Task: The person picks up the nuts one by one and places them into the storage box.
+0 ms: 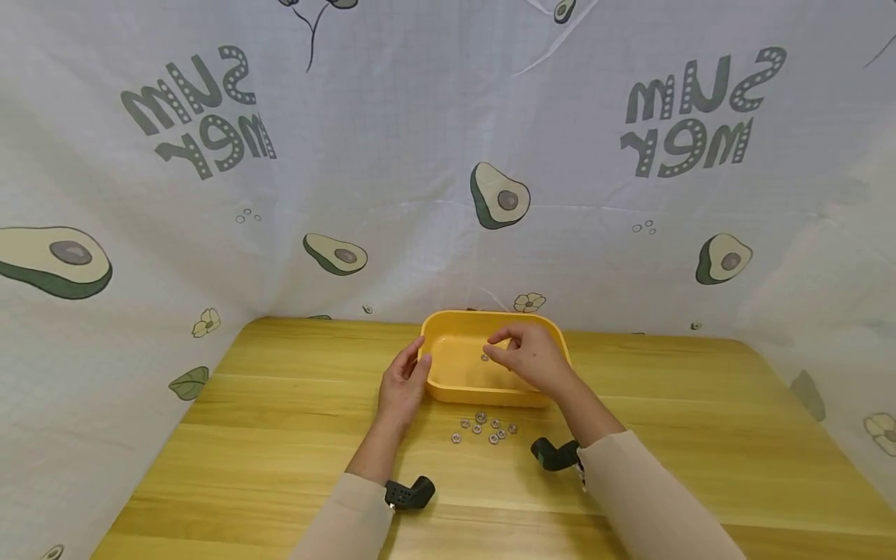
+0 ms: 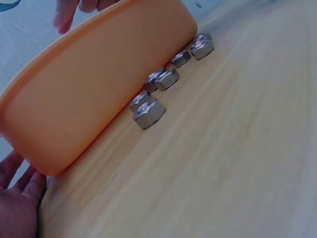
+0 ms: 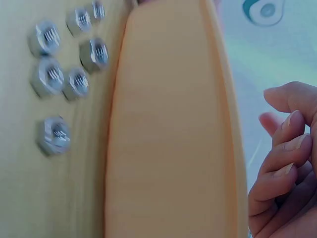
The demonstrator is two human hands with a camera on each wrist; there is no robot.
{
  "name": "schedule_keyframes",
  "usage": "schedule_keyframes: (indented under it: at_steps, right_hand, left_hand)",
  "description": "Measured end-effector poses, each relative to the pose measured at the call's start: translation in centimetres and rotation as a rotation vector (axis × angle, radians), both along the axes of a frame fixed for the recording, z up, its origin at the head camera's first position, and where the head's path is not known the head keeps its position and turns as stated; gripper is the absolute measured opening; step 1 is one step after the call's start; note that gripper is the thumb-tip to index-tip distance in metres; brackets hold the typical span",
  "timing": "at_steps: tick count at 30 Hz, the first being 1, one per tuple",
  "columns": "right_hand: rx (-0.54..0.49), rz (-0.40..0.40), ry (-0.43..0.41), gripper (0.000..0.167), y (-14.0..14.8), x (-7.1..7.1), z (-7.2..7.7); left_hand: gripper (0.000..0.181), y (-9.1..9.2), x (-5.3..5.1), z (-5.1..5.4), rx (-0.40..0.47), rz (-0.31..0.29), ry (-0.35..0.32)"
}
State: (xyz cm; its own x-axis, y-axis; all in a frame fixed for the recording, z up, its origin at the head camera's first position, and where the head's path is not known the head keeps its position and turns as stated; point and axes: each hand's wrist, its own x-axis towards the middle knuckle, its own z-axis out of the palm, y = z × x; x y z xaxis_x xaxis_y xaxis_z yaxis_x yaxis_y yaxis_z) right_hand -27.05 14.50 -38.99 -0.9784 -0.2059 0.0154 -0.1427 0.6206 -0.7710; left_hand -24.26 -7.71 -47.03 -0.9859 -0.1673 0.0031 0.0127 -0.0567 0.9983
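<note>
Worktop [image 1: 301,435]: yellow-brown, wood-grained, lengthwise banding, with rounded far corners; it extends to both sides of the yellow tray [image 1: 483,396], which sits near its far edge. Beyond the tray and along both sides hangs a pale cloth [image 1: 413,124], lightly creased, printed with avocado halves, leaves, flowers and mirror-reversed "summer" lettering. In front of the tray, a loose cluster of metal hex nuts [image 2: 149,115] rests on the wood. Left hand [image 1: 402,393] at the tray's left end, fingers extended and lightly spread, touching its end, thumb by the rim. Right hand [image 1: 533,359] above the tray's interior, fingers loosely bent, a gap between thumb and index finger, nothing seen in its hold. One small nut [image 1: 484,357] shows just below those fingertips; whether airborne or on the tray floor, cannot say at this size. Beige sleeves [image 1: 353,517] and black wrist devices [image 1: 411,494] lie nearer than the tray.
</note>
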Motion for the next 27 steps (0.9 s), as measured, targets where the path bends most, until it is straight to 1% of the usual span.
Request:
schedule_keyframes:
  at_steps: [3, 7, 13, 20, 24, 27]
  right_hand:
    - [-0.022, -0.017, 0.007, 0.021, 0.1, 1.5, 0.0]
    - [-0.024, -0.037, 0.013, 0.019, 0.2, 3.4, -0.2]
    - [-0.025, -0.079, 0.023, 0.016, 0.5, 5.6, -0.7]
    - [-0.015, -0.086, 0.016, 0.016, 1.2, 7.2, -1.0]
    - [-0.005, -0.054, -0.009, 0.013, 2.1, 7.8, -1.5]
    - [0.003, -0.021, -0.045, 0.011, 2.9, 7.9, -1.9]
  left_hand:
    - [0.044, 0.0, 0.0, -0.1, 0.002, -0.002, 0.003]
    - [0.044, -0.1, 0.0, -0.1, -0.003, -0.002, 0.004]
    - [0.044, -0.1, 0.1, 0.1, -0.012, -0.008, 0.007]
    - [0.043, -0.1, 0.1, -0.2, -0.016, 0.0, 0.015]
    - [0.043, 0.0, 0.1, -0.2, -0.013, -0.002, 0.021]
    - [0.043, 0.1, 0.2, -0.3, -0.013, 0.002, 0.021]
